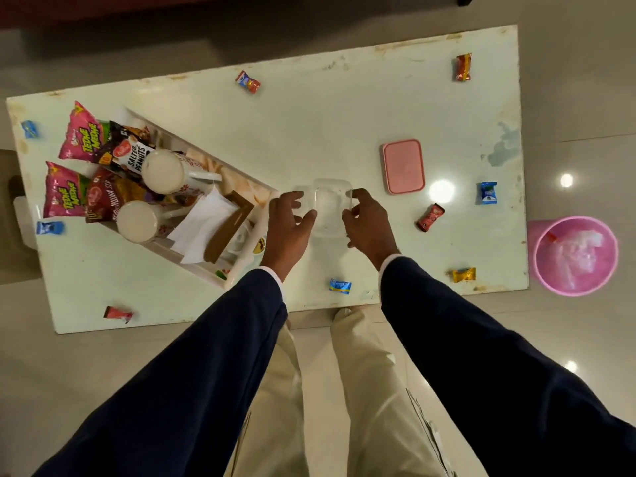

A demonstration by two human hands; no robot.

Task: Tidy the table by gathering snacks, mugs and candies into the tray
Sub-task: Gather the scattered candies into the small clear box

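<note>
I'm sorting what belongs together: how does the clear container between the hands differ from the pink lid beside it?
The clear container is see-through and deep; the pink lid is opaque and flat. The container sits between the left hand and right hand; the lid lies untouched, apart. Both are rounded rectangles on the table.

Left hand (288, 224), right hand (369, 224): curled grip.

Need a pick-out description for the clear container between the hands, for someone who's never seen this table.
Start at the white table and find the pink lid lying flat right of centre. Just left of it, the left hand and right hand flank the clear container. It is the only see-through box, open and empty.
</note>
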